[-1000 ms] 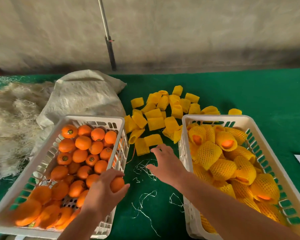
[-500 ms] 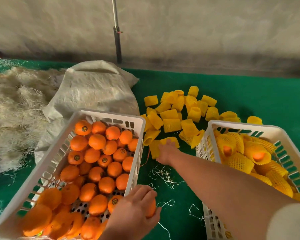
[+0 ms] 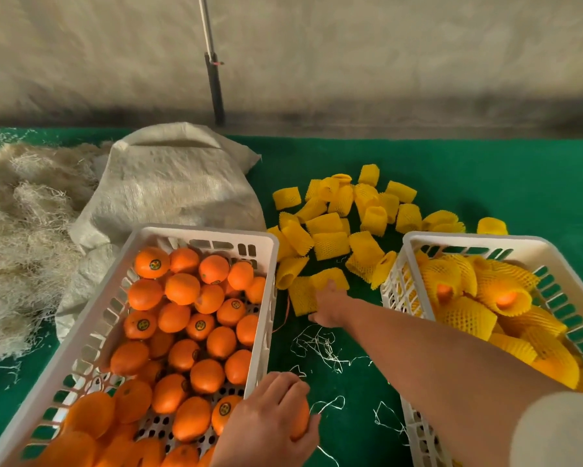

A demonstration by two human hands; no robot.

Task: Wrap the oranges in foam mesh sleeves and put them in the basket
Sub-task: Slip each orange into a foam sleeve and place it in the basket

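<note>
Left hand (image 3: pixel 266 423) grips orange (image 3: pixel 299 420) | right hand (image 3: pixel 329 306) on foam sleeve (image 3: pixel 302 295), grip unclear | stickers unreadable

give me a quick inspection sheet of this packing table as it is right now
surface: green cloth covers the table.
job's things: left basket of bare oranges; right basket of wrapped oranges; loose yellow sleeves between and behind them.
clutter: white sack, heap of pale fibre, stray threads.
grippers: left hand grips an orange beside the left basket; right hand reaches onto a sleeve, grip unclear.
cables: nothing seen.
surroundings: grey wall, pole leaning against it.
</note>
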